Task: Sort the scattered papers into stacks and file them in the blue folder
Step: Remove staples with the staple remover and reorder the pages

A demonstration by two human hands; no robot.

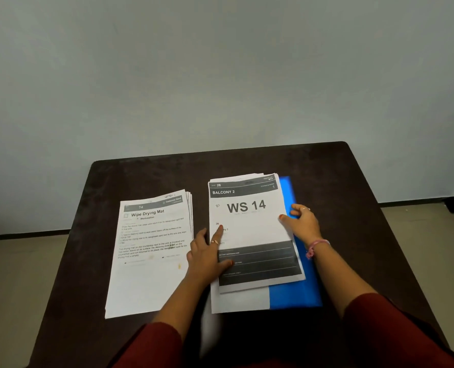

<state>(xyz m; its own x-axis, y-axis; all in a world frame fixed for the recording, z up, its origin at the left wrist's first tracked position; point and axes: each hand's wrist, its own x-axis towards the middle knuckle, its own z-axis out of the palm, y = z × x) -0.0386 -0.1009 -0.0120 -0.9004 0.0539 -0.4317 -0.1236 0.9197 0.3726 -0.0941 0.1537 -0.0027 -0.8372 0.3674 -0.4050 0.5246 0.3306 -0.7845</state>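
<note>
pale grey wall fills the upper view, with a dark brown worktop pushed against it and bare surface open along its far edge and right side. two paper stacks lie side by side, just apart. the left stack shows a sheet headed "wipe drying mat", its edges fanned slightly at the top right. the right stack, topped by "ws 14 / balcony 2", rests on one blue folder, whose blue shows along the right side and near corner. the left hand lies flat, fingers straight, pressing the right stack's left edge. the right hand holds that stack's right edge, thumb on top and fingers curled at the side.
</note>
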